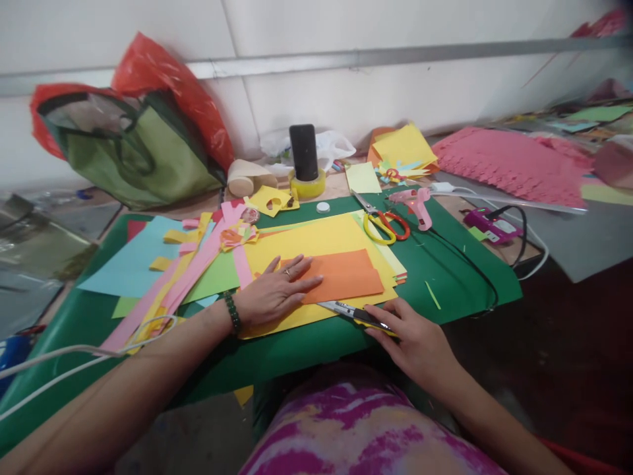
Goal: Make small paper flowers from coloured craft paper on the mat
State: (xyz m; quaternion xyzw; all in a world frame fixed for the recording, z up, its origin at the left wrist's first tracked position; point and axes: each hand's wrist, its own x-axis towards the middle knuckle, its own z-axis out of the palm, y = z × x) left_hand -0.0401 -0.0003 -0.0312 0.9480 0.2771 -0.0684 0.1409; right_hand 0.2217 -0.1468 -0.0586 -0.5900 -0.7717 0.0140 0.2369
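My left hand (274, 290) lies flat with fingers spread on a folded orange paper sheet (346, 276), pressing it onto a stack of yellow paper (316, 241). My right hand (413, 336) is closed around a yellow and black utility knife (353, 312). The knife's blade tip sits at the lower edge of the orange sheet. All of it rests on a green mat (459, 264). A dark bead bracelet is on my left wrist and a ring on one finger.
Yellow and red scissors (386, 225), a pink glue gun (415, 204) with black cord, and a purple device (489, 227) lie to the right. Pink and yellow strips (188, 277) and a light blue sheet sit left. A phone (303, 152) stands in a tape roll; green bag (133, 152) behind.
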